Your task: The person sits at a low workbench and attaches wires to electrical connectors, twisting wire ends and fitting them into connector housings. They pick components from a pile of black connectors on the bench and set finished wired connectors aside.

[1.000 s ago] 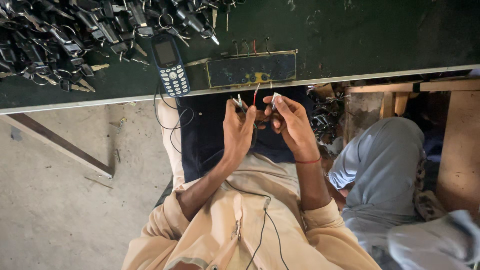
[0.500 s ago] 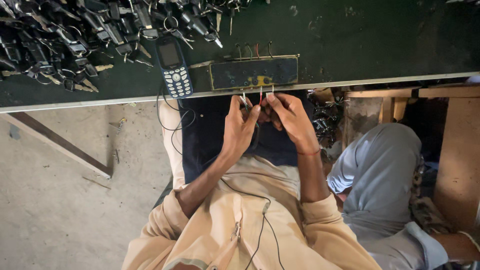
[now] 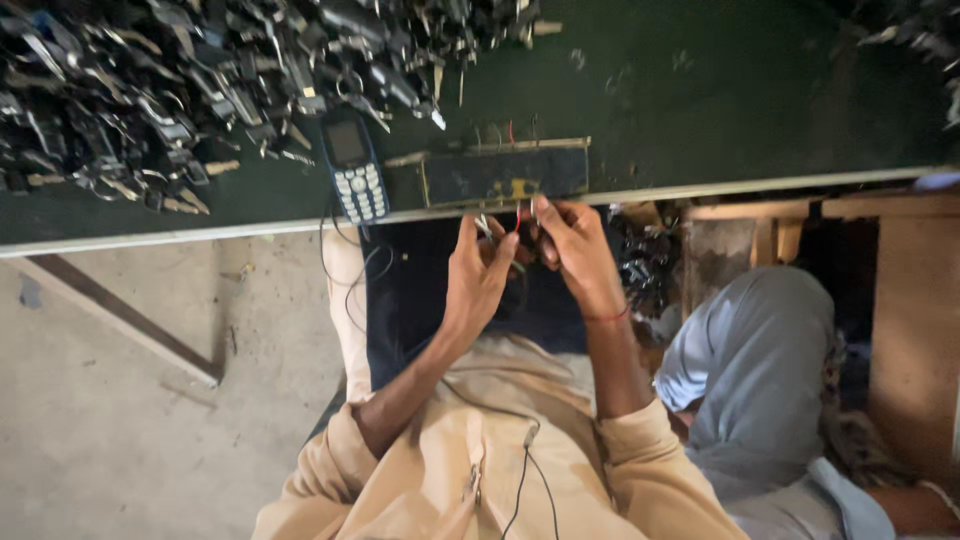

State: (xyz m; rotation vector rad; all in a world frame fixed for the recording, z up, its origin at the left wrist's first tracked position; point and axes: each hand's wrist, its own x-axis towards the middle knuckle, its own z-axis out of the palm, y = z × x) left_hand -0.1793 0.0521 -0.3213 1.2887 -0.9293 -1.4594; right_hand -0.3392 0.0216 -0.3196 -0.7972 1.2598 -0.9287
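Observation:
My left hand (image 3: pixel 480 272) and my right hand (image 3: pixel 568 248) are raised together just below the table's front edge (image 3: pixel 250 228). Between their fingertips they pinch a small wired part (image 3: pixel 515 222) with a thin red lead and pale metal pins. Directly above it on the table sits a dark rectangular box (image 3: pixel 505 176) with yellow marks and thin pins standing along its top. A red thread circles my right wrist. What the part itself is stays hidden behind my fingers.
A blue keypad phone (image 3: pixel 352 170) lies on the dark green table left of the box, a cable hanging from it. A big heap of dark metal parts (image 3: pixel 180 80) fills the table's left. Another person in grey-blue clothing (image 3: pixel 760 380) sits at my right beside wooden furniture (image 3: pixel 910 330).
Both hands have risen from over my lap to the table edge, bringing the wired part right under the dark box. The person on the right shifted slightly.

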